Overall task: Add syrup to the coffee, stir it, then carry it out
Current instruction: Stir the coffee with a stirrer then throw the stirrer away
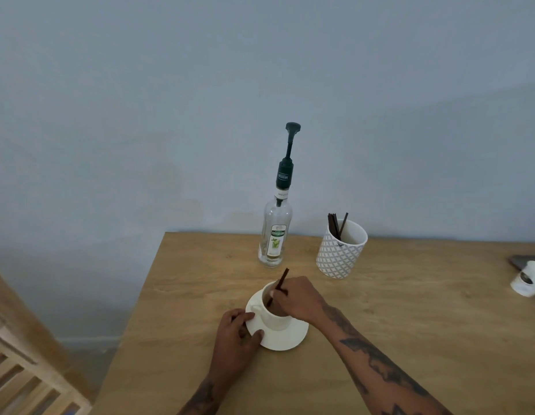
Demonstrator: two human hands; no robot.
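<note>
The right hand [296, 296] pinches a dark stirrer [279, 285] standing in the coffee cup [273, 310] — cup on its saucer [285, 336], near the table's [410, 339] front. The left hand [235, 333] grips the saucer's edge; the syrup bottle [275, 232] stands behind, apart.

wooden table [410, 324] – saucer [293, 336], syrup bottle [275, 235], patterned holder [339, 256], paper cup [527, 280].

This place looks like a small coffee corner, perhaps in a café or an office, though a home is also possible. A plain wooden table [380, 324] stands against a bare blue-grey wall [200, 100]. On it there is a syrup bottle with a pump [276, 223], of the kind that cafés use, and a patterned cup full of dark stirrer sticks [341, 250]. A white coffee cup [273, 314] sits on a saucer [285, 336]. At the left a slatted wooden piece of furniture [26, 369] is partly visible.
</note>
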